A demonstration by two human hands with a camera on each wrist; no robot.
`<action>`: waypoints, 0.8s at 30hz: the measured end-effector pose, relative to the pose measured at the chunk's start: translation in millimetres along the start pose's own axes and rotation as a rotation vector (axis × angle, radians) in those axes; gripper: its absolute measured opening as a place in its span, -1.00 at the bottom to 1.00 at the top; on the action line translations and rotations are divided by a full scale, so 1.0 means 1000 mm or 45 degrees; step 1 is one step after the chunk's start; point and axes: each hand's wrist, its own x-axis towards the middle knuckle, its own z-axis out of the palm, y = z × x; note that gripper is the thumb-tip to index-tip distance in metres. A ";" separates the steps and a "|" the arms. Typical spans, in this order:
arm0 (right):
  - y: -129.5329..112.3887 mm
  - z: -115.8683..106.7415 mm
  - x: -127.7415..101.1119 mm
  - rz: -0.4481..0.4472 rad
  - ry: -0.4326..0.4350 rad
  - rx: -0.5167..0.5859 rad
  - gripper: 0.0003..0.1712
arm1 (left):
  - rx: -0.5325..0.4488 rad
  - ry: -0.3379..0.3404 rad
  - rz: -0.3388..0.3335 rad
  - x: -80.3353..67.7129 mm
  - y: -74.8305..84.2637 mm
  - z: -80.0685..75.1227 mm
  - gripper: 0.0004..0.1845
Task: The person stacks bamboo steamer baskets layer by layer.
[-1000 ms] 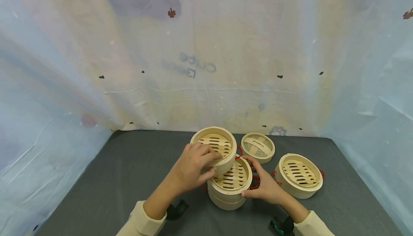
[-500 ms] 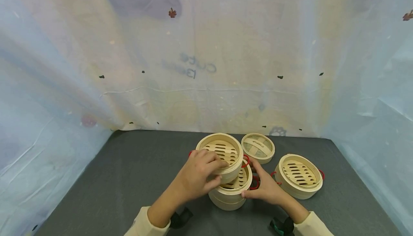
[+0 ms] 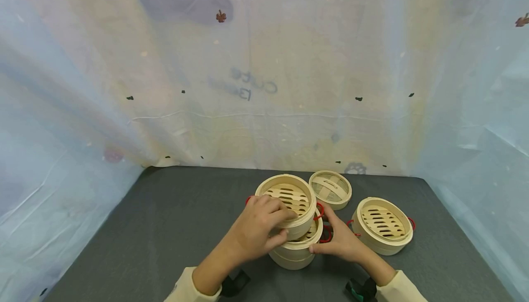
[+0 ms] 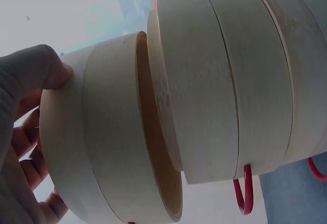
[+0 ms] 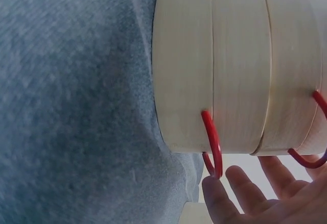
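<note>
Left hand [image 3: 258,228] grips the top steamer basket [image 3: 289,198] by its rim, thumb on the wall, holding it tilted and half-seated over the stack of baskets [image 3: 294,250] mid-table. Right hand [image 3: 336,237] rests open-fingered against the stack's side by the red handles [image 3: 326,234]. Basket looks light, stiff, thin-walled bamboo (smooth, could slip), so the rim is the best hold. Left wrist view shows the offset gap between the basket [image 4: 117,147] and the stack [image 4: 230,81]; the head view hides it.

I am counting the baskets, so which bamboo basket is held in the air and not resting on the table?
The basket that the left hand grips, tilted above the stack; the right basket sits on the table.
</note>
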 end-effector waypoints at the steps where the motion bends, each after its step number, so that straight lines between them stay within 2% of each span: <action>1: 0.000 0.000 0.000 -0.002 0.000 -0.003 0.22 | -0.001 -0.003 0.000 0.000 0.001 0.000 -0.67; 18: -0.005 0.000 0.000 0.017 -0.031 0.062 0.25 | -0.030 -0.011 0.000 0.000 0.004 0.009 -0.68; 24: -0.004 -0.001 -0.001 -0.015 -0.043 0.049 0.28 | -0.035 -0.017 0.015 0.000 0.007 0.010 -0.68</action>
